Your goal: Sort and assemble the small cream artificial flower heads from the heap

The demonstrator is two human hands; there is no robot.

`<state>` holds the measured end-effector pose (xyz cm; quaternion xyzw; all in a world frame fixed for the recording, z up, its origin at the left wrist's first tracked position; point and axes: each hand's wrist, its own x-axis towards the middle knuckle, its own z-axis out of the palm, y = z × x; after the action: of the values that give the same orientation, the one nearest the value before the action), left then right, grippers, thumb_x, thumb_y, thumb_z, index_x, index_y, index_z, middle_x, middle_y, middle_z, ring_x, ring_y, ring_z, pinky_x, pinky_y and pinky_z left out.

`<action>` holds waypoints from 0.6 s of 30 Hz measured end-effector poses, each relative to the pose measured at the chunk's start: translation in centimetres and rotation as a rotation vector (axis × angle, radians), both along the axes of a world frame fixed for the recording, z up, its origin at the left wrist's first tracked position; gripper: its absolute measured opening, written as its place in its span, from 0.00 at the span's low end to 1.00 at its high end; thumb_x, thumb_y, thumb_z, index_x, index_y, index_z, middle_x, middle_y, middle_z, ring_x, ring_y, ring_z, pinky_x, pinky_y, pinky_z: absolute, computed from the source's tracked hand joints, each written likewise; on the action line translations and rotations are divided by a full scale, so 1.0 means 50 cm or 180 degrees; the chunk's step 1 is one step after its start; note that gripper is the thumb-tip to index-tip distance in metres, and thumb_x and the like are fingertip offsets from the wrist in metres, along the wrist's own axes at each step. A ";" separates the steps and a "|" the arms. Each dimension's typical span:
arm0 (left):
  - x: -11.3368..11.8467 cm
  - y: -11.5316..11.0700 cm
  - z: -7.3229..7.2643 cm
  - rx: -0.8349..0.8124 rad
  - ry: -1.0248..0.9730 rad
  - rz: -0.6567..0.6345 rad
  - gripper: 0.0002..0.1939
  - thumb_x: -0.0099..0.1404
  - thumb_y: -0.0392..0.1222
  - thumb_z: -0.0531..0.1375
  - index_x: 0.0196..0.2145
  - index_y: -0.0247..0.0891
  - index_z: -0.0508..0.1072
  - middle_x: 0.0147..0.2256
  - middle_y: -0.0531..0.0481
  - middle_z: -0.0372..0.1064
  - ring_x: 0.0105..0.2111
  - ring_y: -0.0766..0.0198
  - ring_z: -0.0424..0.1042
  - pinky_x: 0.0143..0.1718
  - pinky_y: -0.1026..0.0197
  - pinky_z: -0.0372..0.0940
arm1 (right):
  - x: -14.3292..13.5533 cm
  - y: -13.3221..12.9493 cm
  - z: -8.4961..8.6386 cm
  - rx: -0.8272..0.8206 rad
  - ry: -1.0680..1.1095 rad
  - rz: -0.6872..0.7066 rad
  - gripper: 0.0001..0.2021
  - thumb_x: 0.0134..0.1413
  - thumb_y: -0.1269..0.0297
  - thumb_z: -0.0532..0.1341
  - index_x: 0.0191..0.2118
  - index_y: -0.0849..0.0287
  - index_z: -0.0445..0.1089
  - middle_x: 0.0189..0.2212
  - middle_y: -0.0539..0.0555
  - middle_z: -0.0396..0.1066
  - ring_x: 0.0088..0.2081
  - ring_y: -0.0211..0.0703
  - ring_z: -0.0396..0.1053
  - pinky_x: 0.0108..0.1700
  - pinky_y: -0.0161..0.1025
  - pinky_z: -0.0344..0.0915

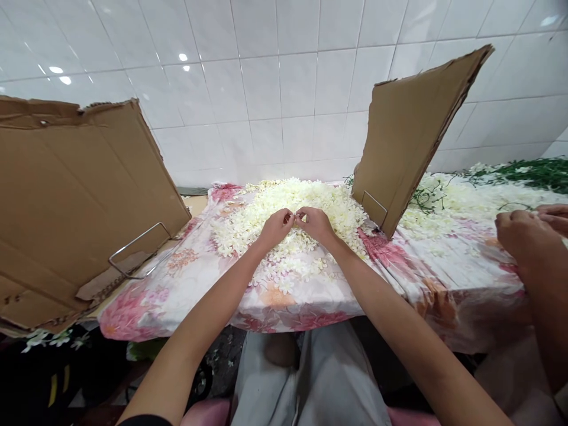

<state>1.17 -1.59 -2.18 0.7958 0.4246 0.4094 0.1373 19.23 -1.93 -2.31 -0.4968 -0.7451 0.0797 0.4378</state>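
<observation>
My left hand (278, 227) and my right hand (315, 225) meet fingertip to fingertip over a heap of small white flowers (293, 195). Both are closed in a pinch. A tiny pale piece, which looks like a white flower, shows between the fingertips; the fingers cover most of it. The heap lies on a tablecloth (186, 290) with pink and orange flower prints. Looser white flowers (288, 269) are scattered below my wrists, toward the near edge.
Cardboard panels stand upright on the left (80, 201) and right (412, 130), each by a metal wire holder. Past the right panel lie more white flowers (448, 207), green stems (532, 174) and another person's hands (528, 231). A tiled wall (297, 89) rises behind.
</observation>
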 end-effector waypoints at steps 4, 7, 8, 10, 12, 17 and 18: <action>-0.001 -0.001 0.000 0.0064 0.0067 -0.0046 0.08 0.72 0.44 0.56 0.36 0.41 0.72 0.32 0.49 0.72 0.33 0.60 0.68 0.35 0.59 0.58 | -0.002 -0.001 0.001 0.0030 0.0094 0.0062 0.07 0.55 0.60 0.63 0.36 0.54 0.78 0.34 0.51 0.80 0.30 0.43 0.71 0.34 0.38 0.61; -0.002 0.000 -0.002 0.0067 0.0116 -0.0170 0.09 0.71 0.43 0.55 0.33 0.41 0.69 0.30 0.51 0.69 0.30 0.62 0.65 0.34 0.60 0.56 | 0.000 -0.002 0.001 0.0010 0.0137 0.0154 0.07 0.54 0.60 0.63 0.34 0.55 0.77 0.32 0.51 0.79 0.29 0.42 0.69 0.32 0.38 0.59; -0.003 0.001 -0.003 0.0065 0.0126 -0.0199 0.09 0.71 0.43 0.55 0.32 0.41 0.69 0.29 0.52 0.68 0.30 0.62 0.65 0.33 0.60 0.55 | 0.001 -0.002 0.001 -0.0002 0.0143 0.0187 0.07 0.53 0.59 0.63 0.34 0.55 0.76 0.31 0.51 0.79 0.29 0.42 0.68 0.32 0.38 0.59; -0.006 0.005 -0.005 0.0059 0.0139 -0.0263 0.09 0.71 0.43 0.54 0.32 0.41 0.68 0.29 0.52 0.66 0.30 0.62 0.64 0.33 0.60 0.55 | 0.004 -0.001 -0.001 -0.0005 0.0178 0.0282 0.07 0.52 0.59 0.63 0.34 0.56 0.75 0.30 0.51 0.78 0.28 0.41 0.68 0.32 0.37 0.58; -0.010 0.009 -0.005 0.0069 0.0151 -0.0320 0.10 0.72 0.43 0.54 0.32 0.41 0.68 0.29 0.52 0.66 0.30 0.62 0.64 0.34 0.60 0.55 | 0.006 0.001 -0.003 0.0020 0.0248 0.0427 0.08 0.53 0.59 0.62 0.34 0.56 0.75 0.29 0.51 0.77 0.27 0.41 0.66 0.31 0.38 0.58; -0.021 0.011 0.002 0.0085 0.0121 -0.0369 0.11 0.72 0.45 0.54 0.34 0.41 0.69 0.30 0.52 0.66 0.30 0.62 0.64 0.33 0.60 0.56 | 0.009 0.017 -0.014 -0.0060 0.0550 0.0686 0.12 0.55 0.55 0.62 0.35 0.57 0.78 0.26 0.52 0.75 0.23 0.40 0.62 0.28 0.39 0.57; -0.022 0.009 0.005 0.0077 0.0111 -0.0391 0.11 0.72 0.45 0.53 0.34 0.41 0.70 0.30 0.52 0.66 0.31 0.62 0.64 0.33 0.60 0.56 | 0.009 0.021 -0.017 -0.0120 0.0650 0.0702 0.12 0.54 0.54 0.63 0.35 0.57 0.78 0.26 0.53 0.75 0.23 0.40 0.62 0.28 0.39 0.57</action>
<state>0.09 -1.13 -1.93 0.8290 0.3722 0.3914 0.1450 19.67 -0.87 -3.14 -0.4094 -0.7452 0.1915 0.4904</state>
